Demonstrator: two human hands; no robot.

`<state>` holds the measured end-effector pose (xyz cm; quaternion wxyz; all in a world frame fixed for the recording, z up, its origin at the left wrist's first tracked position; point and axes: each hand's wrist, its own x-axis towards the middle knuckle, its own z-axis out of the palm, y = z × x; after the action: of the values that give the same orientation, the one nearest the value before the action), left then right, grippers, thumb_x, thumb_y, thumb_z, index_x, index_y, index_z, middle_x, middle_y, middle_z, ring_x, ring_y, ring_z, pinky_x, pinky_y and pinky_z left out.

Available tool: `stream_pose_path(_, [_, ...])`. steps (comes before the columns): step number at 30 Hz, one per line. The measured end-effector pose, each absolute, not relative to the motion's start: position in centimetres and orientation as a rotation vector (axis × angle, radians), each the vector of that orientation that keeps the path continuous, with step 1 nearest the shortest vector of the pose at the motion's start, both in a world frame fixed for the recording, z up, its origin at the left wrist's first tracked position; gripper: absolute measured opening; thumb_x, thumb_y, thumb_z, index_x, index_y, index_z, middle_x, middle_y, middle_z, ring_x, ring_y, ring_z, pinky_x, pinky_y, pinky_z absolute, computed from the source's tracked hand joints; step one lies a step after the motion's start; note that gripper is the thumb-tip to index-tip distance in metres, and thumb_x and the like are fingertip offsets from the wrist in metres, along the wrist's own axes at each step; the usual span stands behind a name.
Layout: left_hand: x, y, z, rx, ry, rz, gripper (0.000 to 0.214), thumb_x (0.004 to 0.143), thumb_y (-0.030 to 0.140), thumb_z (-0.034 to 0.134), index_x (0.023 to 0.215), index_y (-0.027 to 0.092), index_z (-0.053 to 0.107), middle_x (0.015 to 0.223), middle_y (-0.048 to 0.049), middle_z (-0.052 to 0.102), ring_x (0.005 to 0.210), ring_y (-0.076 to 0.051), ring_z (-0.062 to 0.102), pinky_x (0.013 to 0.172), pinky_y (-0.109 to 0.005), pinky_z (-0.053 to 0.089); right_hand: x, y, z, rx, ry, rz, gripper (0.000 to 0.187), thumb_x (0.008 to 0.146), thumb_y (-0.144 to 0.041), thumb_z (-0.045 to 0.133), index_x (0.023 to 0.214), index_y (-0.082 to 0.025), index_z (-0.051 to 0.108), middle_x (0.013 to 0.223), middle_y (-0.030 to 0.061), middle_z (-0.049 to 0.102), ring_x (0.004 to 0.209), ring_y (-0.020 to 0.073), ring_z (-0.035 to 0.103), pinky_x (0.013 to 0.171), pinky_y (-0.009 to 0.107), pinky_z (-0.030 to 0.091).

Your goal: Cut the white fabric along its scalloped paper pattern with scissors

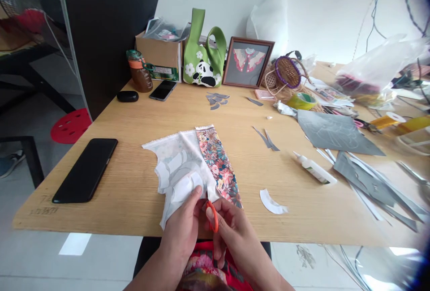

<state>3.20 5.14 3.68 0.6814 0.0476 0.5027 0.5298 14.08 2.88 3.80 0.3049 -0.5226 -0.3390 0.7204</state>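
Note:
My right hand (231, 221) holds small scissors by their orange handles (212, 216), with the blades pointing away from me into the cloth. The floral fabric (217, 159) lies near the table's front edge, its pale back (188, 143) folded up on the left and the printed side showing on the right. White curved paper pieces (184, 188) sit on the pale back. My left hand (186, 219) grips the fabric just left of the blades, thumb on top. A loose white curved piece (272, 202) lies to the right of my hands.
A black phone (85, 170) lies at left. On the right are a glue bottle (314, 168), grey scraps (376, 183) and a grey sheet (336, 132). Grey cut pieces (217, 99), a green panda bag (204, 58), a framed collar (248, 62) and a bottle (140, 74) stand or lie farther back.

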Motion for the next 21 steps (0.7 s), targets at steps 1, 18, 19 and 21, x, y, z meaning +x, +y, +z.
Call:
stream_pose_path(1, [3.1,5.1,3.5,0.119,1.131,1.172,0.020,0.068,0.030,0.080,0.080,0.017,0.072,0.079,-0.0049,0.074,0.075,-0.020,0.069,0.072,-0.028,0.054,14.1,2.9,3.8,-1.392,-0.894,1.907,0.053,0.077,-0.069,0.063,0.079,-0.019,0.046,0.036,-0.0082,0.049,0.027,0.0055,0.040,0.028,0.013,0.036])
stream_pose_path(18, [3.5,5.5,4.1,0.060,1.117,1.241,0.023,0.062,0.020,0.082,0.081,0.016,0.069,0.082,-0.0044,0.074,0.073,-0.018,0.070,0.068,-0.026,0.056,14.4,2.7,3.9,-1.459,-0.907,1.871,0.056,0.070,-0.071,0.067,0.074,-0.020,0.043,0.044,-0.0118,0.044,0.026,0.0031,0.039,0.025,0.013,0.031])
stream_pose_path(19, [3.4,5.5,4.1,0.062,1.115,1.243,0.025,0.061,0.018,0.082,0.083,0.017,0.070,0.086,-0.0043,0.074,0.073,-0.018,0.070,0.070,-0.026,0.056,14.4,2.7,3.9,-1.463,-0.908,1.871,0.056,0.070,-0.070,0.068,0.074,-0.020,0.043,0.044,-0.0118,0.044,0.026,0.0033,0.039,0.025,0.013,0.031])
stream_pose_path(21, [3.3,5.4,4.0,0.061,1.106,1.227,0.025,0.061,0.018,0.083,0.082,0.016,0.071,0.088,-0.0044,0.075,0.072,-0.017,0.070,0.071,-0.025,0.056,14.4,2.7,3.9,-1.466,-0.907,1.872,0.055,0.069,-0.068,0.070,0.074,-0.020,0.043,0.043,-0.0117,0.045,0.027,0.0037,0.040,0.026,0.013,0.032])
